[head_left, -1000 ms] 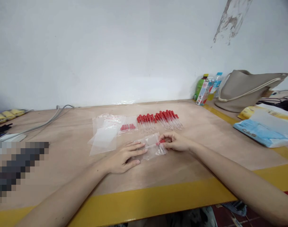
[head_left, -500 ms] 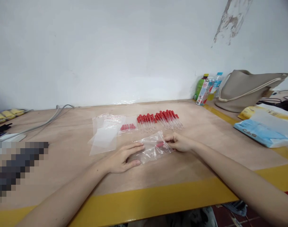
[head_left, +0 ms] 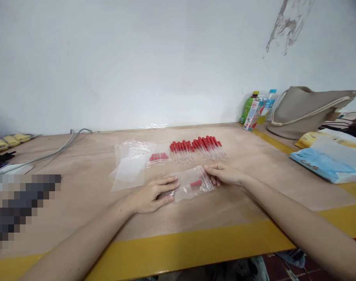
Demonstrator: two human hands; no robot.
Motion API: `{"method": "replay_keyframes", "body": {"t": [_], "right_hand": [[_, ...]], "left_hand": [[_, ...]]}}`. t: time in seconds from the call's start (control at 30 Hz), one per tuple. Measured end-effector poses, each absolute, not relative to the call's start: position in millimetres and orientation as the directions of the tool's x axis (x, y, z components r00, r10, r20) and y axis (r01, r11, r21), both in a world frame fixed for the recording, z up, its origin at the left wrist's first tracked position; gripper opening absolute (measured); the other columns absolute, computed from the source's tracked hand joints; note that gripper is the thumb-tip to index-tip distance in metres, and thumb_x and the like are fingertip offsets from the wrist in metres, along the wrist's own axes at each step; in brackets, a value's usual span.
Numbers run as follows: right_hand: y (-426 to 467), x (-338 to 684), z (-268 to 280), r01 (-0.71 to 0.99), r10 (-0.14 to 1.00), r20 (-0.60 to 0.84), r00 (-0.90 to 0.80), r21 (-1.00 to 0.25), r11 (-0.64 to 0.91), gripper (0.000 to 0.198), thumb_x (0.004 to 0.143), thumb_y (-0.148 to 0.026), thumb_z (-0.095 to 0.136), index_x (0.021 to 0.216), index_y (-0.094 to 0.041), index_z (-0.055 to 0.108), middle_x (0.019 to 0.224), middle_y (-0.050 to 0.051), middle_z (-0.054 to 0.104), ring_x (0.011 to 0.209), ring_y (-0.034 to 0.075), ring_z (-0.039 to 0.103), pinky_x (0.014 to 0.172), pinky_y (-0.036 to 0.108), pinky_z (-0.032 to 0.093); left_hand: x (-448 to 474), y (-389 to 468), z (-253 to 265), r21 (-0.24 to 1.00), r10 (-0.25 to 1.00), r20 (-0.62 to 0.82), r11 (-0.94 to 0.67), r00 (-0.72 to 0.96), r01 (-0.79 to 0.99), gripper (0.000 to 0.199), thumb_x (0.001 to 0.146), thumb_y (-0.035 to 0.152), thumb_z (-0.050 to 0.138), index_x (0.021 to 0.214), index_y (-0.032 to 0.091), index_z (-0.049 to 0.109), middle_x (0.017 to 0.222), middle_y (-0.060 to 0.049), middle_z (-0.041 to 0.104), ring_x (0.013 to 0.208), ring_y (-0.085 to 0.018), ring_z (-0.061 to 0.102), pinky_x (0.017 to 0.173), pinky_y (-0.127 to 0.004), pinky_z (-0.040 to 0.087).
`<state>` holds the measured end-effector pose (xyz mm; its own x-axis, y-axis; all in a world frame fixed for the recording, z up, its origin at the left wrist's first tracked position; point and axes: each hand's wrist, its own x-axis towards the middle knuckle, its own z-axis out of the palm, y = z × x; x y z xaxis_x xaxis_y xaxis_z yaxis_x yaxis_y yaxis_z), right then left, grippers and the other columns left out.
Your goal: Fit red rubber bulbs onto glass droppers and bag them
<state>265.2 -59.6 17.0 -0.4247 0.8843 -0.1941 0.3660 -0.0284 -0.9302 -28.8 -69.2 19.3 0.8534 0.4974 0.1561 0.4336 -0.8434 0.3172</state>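
My left hand (head_left: 156, 195) lies with fingers stretched out, pressing the left end of a clear zip bag (head_left: 185, 192) onto the table. Inside the bag is a dropper with a red rubber bulb (head_left: 195, 183); its clear stem points left and is hard to make out. At the bag's right mouth is my right hand (head_left: 223, 174), fingers apart, its fingertips at the far corner and holding nothing I can see. Behind the bag lie rows of red-bulbed droppers (head_left: 207, 146) with clear stems. To their left, a flat bag holds several red-bulbed pieces (head_left: 158, 157).
A stack of flat clear bags (head_left: 129, 168) lies left of the droppers. Drink bottles (head_left: 250, 111) and a grey drawstring bag (head_left: 306, 111) stand at the back right, with a blue packet (head_left: 326, 164) before them. A grey cable (head_left: 59, 150) runs along the left.
My right hand has let go of the red bulb and drawn back to the bag's mouth. The dropper now lies loose inside the bag, while my left hand stays in place.
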Motion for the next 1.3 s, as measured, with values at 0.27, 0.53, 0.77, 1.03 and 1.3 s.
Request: {"method": "replay_keyframes", "body": {"t": [0.27, 0.53, 0.77, 1.03, 1.3], "right_hand": [[-66.8, 252.2, 17.4, 0.384, 0.950, -0.240, -0.198, -0.911, -0.150, 0.039, 0.057, -0.048, 0.071, 0.062, -0.015, 0.050, 0.042, -0.005, 0.048, 0.035, 0.004, 0.041, 0.035, 0.016, 0.031], [-41.1, 265.8, 18.0, 0.679, 0.999, 0.029, 0.042, -0.734, -0.007, 0.028, 0.063, -0.042, 0.066, 0.065, -0.017, 0.053, 0.050, -0.002, 0.054, 0.044, 0.009, 0.047, 0.041, 0.020, 0.031], [17.0, 259.6, 30.5, 0.906, 0.904, 0.384, 0.189, -0.422, -0.010, 0.016, 0.073, -0.025, 0.053, 0.085, -0.016, 0.057, 0.085, 0.007, 0.064, 0.078, 0.018, 0.058, 0.064, 0.024, 0.039], [43.4, 230.4, 34.1, 0.872, 0.914, 0.247, 0.323, -0.453, -0.186, 0.036, 0.070, -0.011, 0.051, 0.105, -0.007, 0.044, 0.093, 0.020, 0.060, 0.086, 0.027, 0.058, 0.064, 0.029, 0.042], [9.3, 257.8, 33.9, 0.711, 0.923, 0.326, 0.206, -0.698, 0.088, 0.058, 0.073, -0.013, 0.045, 0.125, -0.010, 0.021, 0.070, 0.003, 0.056, 0.065, 0.018, 0.057, 0.064, 0.030, 0.046]], "left_hand": [[-28.6, -69.5, 20.8, 0.330, 0.502, 0.150, -0.837, 0.852, 0.436, 0.047, 0.087, 0.037, 0.045, 0.132, 0.026, 0.036, 0.139, -0.005, 0.034, 0.128, -0.022, 0.031, 0.107, -0.041, 0.026], [-29.9, -68.3, 20.6, 0.326, 0.507, 0.154, -0.836, 0.848, 0.441, 0.047, 0.086, 0.037, 0.046, 0.131, 0.025, 0.038, 0.139, -0.005, 0.034, 0.128, -0.022, 0.031, 0.106, -0.041, 0.026], [-29.9, -68.9, 21.0, 0.360, 0.507, 0.161, -0.829, 0.847, 0.428, 0.047, 0.086, 0.038, 0.046, 0.131, 0.025, 0.040, 0.139, -0.005, 0.035, 0.128, -0.022, 0.031, 0.107, -0.042, 0.026], [-29.5, -71.2, 23.7, 0.353, 0.518, 0.139, -0.822, 0.844, 0.447, 0.047, 0.086, 0.039, 0.045, 0.131, 0.025, 0.040, 0.138, -0.006, 0.036, 0.128, -0.022, 0.031, 0.106, -0.043, 0.027], [-30.4, -70.6, 24.1, 0.350, 0.519, 0.136, -0.822, 0.844, 0.449, 0.047, 0.086, 0.038, 0.047, 0.130, 0.024, 0.041, 0.138, -0.007, 0.037, 0.127, -0.022, 0.033, 0.106, -0.042, 0.028]]}}
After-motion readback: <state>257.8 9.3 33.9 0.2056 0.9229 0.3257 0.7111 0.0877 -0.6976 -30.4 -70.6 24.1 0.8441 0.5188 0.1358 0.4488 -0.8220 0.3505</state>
